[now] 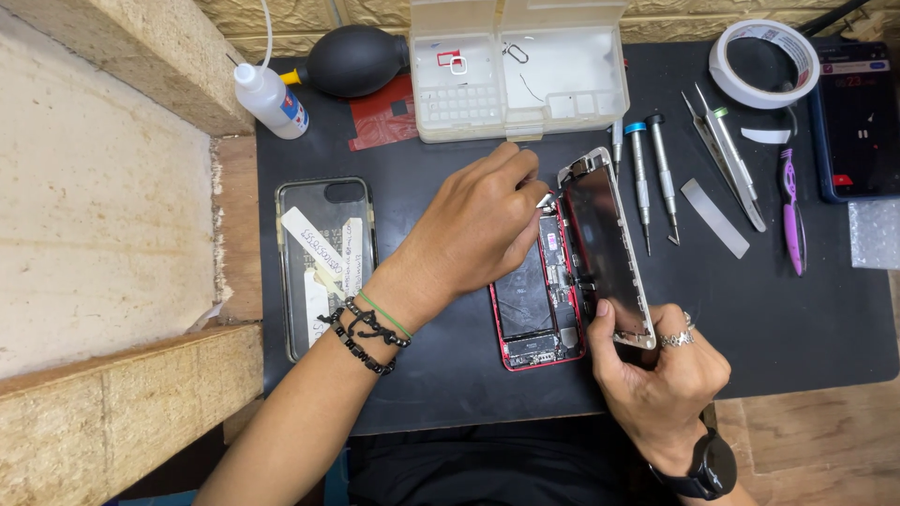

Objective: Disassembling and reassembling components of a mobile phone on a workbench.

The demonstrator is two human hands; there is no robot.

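- Red opened smartphone body [536, 309] lies near centre on the black work mat [450, 375], internals exposed.
- Detached black screen panel [607, 253] stands tilted on edge along the phone's right side.
- Right hand [661, 375] grips the panel's near end, fingers closed around it.
- Left hand [478, 225] pinches narrow at the phone's far end; what it pinches is too small to tell.
- Mat sits on a wooden bench [806, 440]; pale stone blocks [94, 187] left.
- Three screwdrivers [642, 178] lie right of the panel.
- Clear plastic parts box [520, 70], far, open, holds small bits.
- Clear phone case [326, 262], left, holds paper slips.
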